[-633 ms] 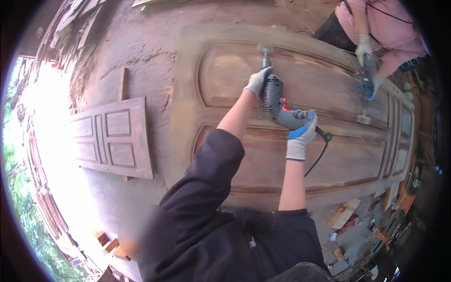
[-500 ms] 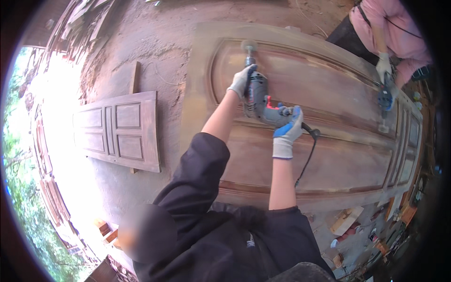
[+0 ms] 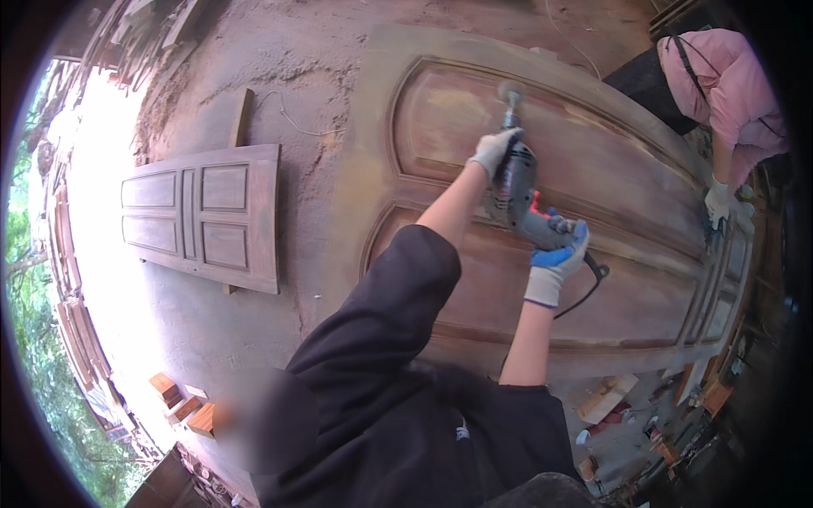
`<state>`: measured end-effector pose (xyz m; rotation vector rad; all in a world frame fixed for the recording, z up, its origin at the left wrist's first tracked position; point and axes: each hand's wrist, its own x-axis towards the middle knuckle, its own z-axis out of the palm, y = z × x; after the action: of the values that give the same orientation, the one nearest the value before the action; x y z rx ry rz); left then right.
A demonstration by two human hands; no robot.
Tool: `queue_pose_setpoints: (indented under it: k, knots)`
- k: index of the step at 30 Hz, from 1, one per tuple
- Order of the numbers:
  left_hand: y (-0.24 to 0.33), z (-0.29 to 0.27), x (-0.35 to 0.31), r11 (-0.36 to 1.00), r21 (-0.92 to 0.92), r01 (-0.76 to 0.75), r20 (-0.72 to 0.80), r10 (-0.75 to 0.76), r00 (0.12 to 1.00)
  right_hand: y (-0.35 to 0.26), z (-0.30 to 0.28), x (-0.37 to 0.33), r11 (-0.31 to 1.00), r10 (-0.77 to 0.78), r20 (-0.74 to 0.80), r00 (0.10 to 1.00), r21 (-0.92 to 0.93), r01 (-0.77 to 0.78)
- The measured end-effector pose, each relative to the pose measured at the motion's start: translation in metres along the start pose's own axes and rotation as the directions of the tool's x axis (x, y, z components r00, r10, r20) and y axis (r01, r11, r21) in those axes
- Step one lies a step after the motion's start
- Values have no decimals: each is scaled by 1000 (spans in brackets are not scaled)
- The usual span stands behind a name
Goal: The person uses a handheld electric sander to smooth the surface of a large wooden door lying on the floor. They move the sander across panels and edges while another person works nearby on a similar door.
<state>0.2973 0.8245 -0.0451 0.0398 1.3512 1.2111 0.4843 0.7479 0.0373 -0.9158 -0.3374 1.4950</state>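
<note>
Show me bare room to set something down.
The floor between the small door and the large door looks mostly bare below the thin cable; so does the lower panel right of the power cord. Crowded: around the left hand, right hand and power tool, by the co-worker's hand, and among wood scraps at lower right.

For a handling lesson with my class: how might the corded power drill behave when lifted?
The corded power drill probably feels heavy for its size: its body looks bulky, and the left hand and right hand both hold it. The black cord would likely trail floppily, since it curves loosely.
</note>
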Motion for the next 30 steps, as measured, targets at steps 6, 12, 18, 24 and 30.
queue_pose_setpoints:
  k: [6,12,18,24,30]
  knots:
    - [-86,30,-90,844,-297,446,619,-185,763,-99,-41,-93,979,-59,218,974,-177,99]
    - [-184,-73,-235,554,-611,565,612,-122,782,-134,-66,-230,878,212,311,926,-477,-41]
    - [-185,-183,-326,720,-596,354,549,44,835,-165,-171,-253,-292,282,251,926,-897,332]
    - [-192,-228,-366,873,-457,169,551,128,824,-189,-356,-318,-971,139,-407,903,-235,43]
    - [-208,-197,-381,908,-309,283,640,-22,768,-278,-455,-343,-967,-221,-319,922,-48,-249]
